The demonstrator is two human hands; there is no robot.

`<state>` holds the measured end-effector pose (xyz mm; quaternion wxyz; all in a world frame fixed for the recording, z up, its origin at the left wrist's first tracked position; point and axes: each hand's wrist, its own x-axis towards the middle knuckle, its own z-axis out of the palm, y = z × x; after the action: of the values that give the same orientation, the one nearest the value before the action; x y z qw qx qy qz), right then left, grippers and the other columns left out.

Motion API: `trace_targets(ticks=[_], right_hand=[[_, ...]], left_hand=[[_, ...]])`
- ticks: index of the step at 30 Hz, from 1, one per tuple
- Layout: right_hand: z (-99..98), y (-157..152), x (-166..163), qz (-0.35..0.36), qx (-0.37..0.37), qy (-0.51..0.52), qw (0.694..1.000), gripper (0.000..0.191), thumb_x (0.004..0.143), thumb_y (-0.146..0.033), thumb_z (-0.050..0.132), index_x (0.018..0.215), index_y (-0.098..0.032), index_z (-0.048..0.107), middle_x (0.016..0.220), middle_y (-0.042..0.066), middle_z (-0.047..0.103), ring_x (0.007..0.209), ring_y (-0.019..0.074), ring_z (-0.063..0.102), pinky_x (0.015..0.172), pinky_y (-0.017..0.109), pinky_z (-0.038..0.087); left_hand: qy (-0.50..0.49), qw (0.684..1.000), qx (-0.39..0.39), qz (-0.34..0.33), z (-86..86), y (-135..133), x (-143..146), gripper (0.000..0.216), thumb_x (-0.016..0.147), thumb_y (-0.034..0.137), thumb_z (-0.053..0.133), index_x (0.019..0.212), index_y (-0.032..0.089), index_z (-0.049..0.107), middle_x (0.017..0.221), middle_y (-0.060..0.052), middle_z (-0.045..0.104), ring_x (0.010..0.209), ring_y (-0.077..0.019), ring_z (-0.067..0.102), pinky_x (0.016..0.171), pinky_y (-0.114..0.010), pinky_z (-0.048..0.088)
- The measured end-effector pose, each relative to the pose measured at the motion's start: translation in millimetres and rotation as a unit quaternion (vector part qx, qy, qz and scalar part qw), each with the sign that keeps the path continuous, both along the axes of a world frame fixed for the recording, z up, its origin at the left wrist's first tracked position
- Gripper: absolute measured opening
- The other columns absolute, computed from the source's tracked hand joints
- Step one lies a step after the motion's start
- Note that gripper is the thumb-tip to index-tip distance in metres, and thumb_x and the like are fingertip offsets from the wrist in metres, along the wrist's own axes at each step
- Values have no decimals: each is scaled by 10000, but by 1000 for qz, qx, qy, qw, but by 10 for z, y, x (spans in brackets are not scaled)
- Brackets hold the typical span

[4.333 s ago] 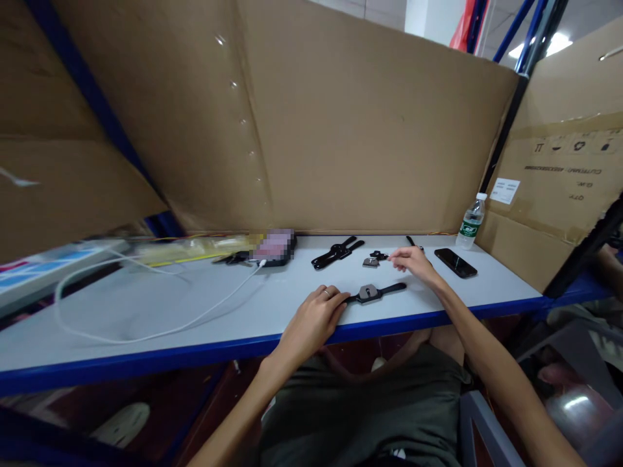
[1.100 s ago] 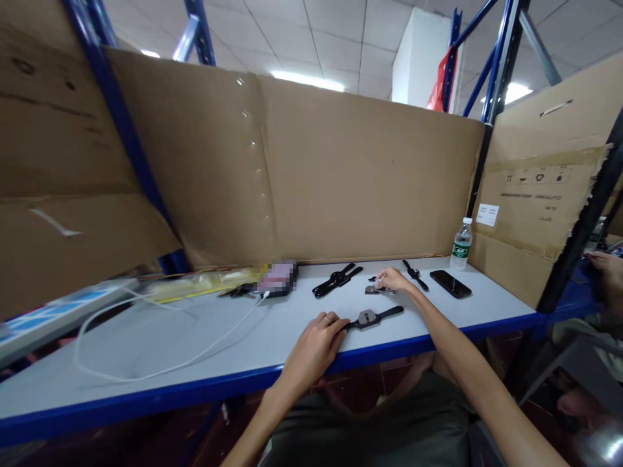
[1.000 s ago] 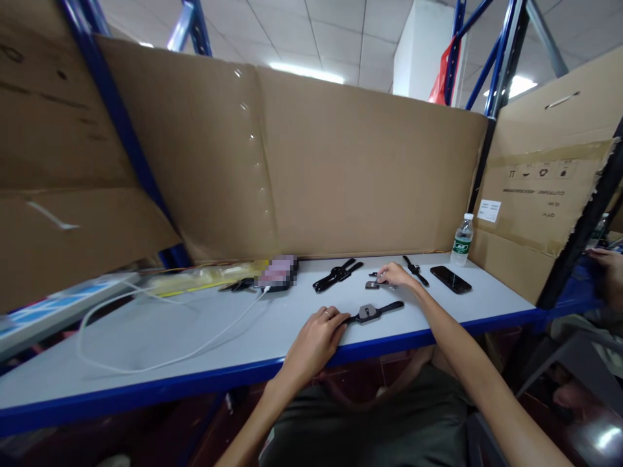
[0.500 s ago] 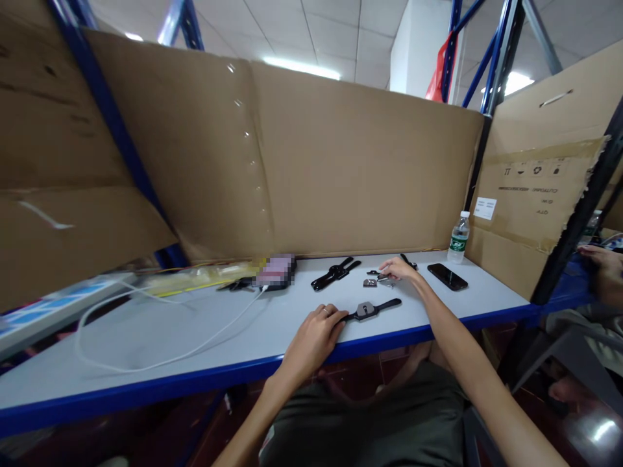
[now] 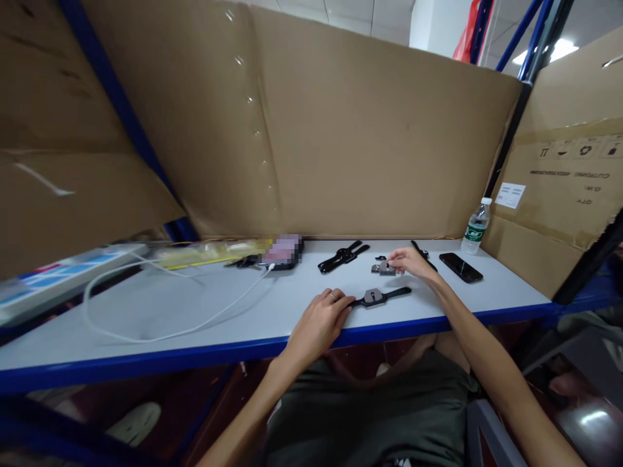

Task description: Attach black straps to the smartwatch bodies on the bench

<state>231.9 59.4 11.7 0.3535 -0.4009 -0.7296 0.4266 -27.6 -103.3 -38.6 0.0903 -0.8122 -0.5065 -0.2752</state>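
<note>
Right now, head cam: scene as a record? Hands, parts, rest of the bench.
left hand: fingertips on the strap end of the watch, near the front edge of the table
right hand: fingertips at the grey watch body, further back; grip unclear
behind watch: black straps, lying flat
right side: phone flat, water bottle upright
left side: white cable, looped
</note>
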Motion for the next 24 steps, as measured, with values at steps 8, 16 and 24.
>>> trace_targets(ticks=[8,16,24], right_hand=[[-126,228,165,-154,1,-110,982,87,717,-88,662,748,-127,734,511,-13,595,509,109,560,542,217,423],[-96,312,111,-166,-11,-109,980,147,746,-76,633,827,-126,744,643,43,709,561,136,660,532,210,469],[-4,257,171,-141,131,-192,962,164,784,-145,685,912,-155,787,830,47,775,769,162,695,706,235,492]], left_hand=[[8,1000,-4,10,-4,-6,12,292,1029,212,513,1224,219,731,1066,-87,707,1022,-265,637,932,-431,553],[25,1000,-10,13,28,-20,35,313,1038,209,484,1239,221,724,1083,-90,701,1022,-266,623,911,-427,550],[7,1000,-5,12,36,-38,43,311,1028,208,489,1225,225,730,1057,-96,695,1006,-269,619,899,-426,542]])
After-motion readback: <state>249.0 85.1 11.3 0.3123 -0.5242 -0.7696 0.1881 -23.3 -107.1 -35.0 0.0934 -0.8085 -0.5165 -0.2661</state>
